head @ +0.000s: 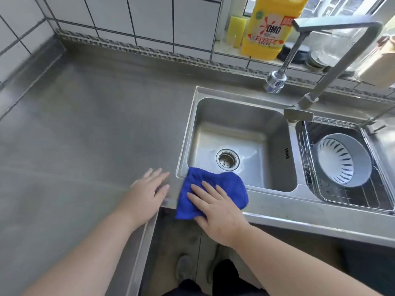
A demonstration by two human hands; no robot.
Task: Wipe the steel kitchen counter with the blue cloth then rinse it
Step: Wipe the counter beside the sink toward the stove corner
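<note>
The blue cloth [226, 184] lies crumpled on the front rim of the sink [183, 146], partly hanging over the counter's front edge. My right hand [215, 208] presses flat on it with straight fingers. My left hand [147, 193] rests flat on the steel counter [85, 129], just left of the cloth, fingers straight and holding nothing. The left basin shows a round drain [227, 159]. The faucet [275, 80] hangs above the basin's back edge with no water running.
The right basin holds a wire rack [333, 193] with a grey colander [344, 160]. A yellow detergent bottle [267, 26], a yellow sponge [236, 30] and small dishes stand on the window ledge. Tiled walls border the counter at back and left.
</note>
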